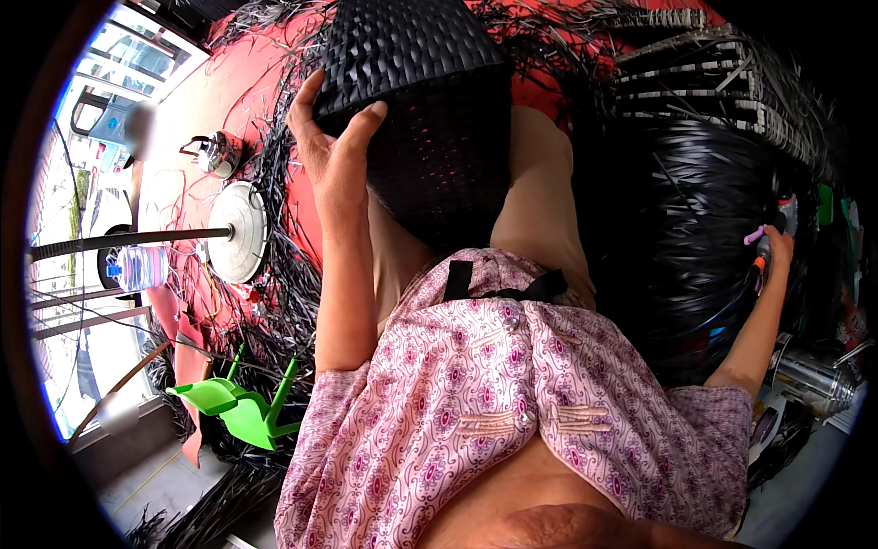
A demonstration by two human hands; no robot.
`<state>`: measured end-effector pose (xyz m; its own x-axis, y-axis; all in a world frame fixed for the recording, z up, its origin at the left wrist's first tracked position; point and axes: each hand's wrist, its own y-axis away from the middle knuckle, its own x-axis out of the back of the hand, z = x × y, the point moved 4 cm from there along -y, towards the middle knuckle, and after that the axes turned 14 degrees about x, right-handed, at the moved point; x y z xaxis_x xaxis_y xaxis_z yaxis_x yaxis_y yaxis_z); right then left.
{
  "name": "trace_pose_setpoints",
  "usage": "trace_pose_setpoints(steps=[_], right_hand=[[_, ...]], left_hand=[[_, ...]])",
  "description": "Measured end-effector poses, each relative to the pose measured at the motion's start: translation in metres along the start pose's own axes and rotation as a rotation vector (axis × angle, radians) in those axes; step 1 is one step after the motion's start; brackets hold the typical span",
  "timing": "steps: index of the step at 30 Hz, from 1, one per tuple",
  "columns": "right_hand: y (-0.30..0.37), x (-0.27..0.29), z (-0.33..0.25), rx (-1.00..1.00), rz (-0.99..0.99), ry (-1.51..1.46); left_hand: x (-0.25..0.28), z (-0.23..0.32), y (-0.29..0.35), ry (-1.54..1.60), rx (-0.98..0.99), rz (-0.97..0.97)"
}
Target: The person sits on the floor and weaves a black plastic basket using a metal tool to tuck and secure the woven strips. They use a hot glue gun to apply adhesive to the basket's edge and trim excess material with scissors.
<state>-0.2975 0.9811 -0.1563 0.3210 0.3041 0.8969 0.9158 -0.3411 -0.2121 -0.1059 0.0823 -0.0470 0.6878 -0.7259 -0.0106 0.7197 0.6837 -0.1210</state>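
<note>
A black woven basket (416, 55) stands between my knees, its dark side facing me and its paler weave on top. My left hand (334, 156) grips its near left corner, with the thumb on the edge and the fingers spread along the left side. Far out to the right, my right hand (779, 252) is closed at a small tool with pink and orange parts (755, 235). The hand partly hides that tool, so its exact kind does not show. A thin blue line runs below it, past a large bundle of black strips (704, 210).
A frame wound with pale strips (704, 82) stands at the upper right. Loose black strips lie on the red floor (293, 183). To the left are a kettle (218, 154), a fan's round white base (240, 232), a water bottle (143, 268) and a green plastic stool (247, 416).
</note>
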Motion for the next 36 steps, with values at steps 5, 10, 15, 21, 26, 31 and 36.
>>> trace_pose_setpoints(steps=[5,10,15,21,26,31,36], right_hand=[[-0.027,0.0,0.03,-0.069,0.017,-0.224],[0.01,0.053,-0.002,-0.001,0.216,-0.369],[0.075,0.147,-0.069,0.131,0.395,-0.698],[0.239,0.196,-0.277,0.412,0.404,-1.155],[0.313,0.117,-0.421,0.513,-0.02,-1.362],[0.374,0.036,-0.531,0.592,-0.337,-1.213],[0.409,-0.02,-0.565,0.577,-0.52,-1.18]], left_hand=[[0.003,0.0,-0.001,-0.044,-0.042,-0.007],[0.003,0.003,0.002,-0.081,-0.092,0.015],[0.003,0.005,0.005,-0.17,-0.18,0.078],[0.003,0.001,0.003,-0.164,-0.178,0.097],[-0.002,-0.006,0.0,-0.069,-0.223,0.108],[-0.011,-0.016,0.008,-0.013,-0.245,0.242],[-0.012,-0.017,0.013,-0.075,-0.315,0.343]])
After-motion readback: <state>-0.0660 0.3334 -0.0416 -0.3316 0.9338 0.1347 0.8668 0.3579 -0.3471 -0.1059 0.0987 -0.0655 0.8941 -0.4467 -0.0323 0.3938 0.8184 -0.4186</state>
